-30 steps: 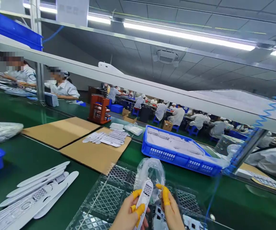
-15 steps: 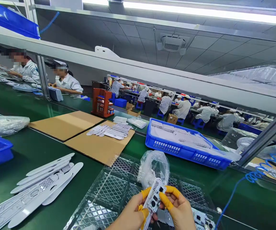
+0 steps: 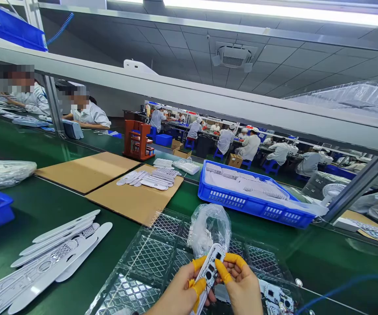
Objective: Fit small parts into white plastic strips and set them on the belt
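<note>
White casing (image 3: 202,299) points lengthwise forward-right, left hand (image 3: 184,286) gripping it, right hand (image 3: 243,284) apparently pinching the circuit board (image 3: 211,272).

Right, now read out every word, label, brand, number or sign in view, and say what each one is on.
No text can be read anywhere.
Circuit board in the hands: any print is too small.
White shells at left: key openings show, no legible characters.
Loose boards at lower right: any markings too small.
Cardboard box in the background: dark marks, too blurred.
Red strip above the far benches: too blurred.
</note>
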Tool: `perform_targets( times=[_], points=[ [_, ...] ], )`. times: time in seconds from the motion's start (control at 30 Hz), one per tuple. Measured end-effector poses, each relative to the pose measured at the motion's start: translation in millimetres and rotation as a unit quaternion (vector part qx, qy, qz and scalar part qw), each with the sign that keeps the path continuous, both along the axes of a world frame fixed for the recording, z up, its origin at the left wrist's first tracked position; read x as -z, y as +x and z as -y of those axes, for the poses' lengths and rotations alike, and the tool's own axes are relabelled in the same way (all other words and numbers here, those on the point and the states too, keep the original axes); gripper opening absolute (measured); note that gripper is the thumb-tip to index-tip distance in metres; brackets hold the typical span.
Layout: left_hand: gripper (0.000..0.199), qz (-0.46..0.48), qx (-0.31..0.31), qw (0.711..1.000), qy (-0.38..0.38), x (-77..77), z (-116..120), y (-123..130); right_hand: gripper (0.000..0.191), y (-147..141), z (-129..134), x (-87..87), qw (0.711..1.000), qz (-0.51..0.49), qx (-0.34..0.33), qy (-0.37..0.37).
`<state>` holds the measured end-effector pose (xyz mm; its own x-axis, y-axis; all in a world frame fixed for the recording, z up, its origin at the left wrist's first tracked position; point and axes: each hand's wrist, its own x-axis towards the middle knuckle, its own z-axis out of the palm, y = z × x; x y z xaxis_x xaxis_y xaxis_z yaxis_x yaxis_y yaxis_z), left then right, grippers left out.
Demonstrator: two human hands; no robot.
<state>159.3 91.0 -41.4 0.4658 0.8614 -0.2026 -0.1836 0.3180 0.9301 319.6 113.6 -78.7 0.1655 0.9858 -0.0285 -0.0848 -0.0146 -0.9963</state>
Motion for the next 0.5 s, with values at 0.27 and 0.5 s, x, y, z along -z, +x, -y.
perform_targets(
  times=[0.27,0.5],
  points=[
    [0.054,0.011,-0.022,1.000,-0.011,1.5,-1,-2,0.044,-9,4,-4.5,0.999,0.007,0.046,0.009],
    [0.050,0.032,0.004,0.999,-0.018,-8.8,1,-1,0.051,-13,7,-21.4,0.995,-0.087,-0.031,-0.033]
  ],
)
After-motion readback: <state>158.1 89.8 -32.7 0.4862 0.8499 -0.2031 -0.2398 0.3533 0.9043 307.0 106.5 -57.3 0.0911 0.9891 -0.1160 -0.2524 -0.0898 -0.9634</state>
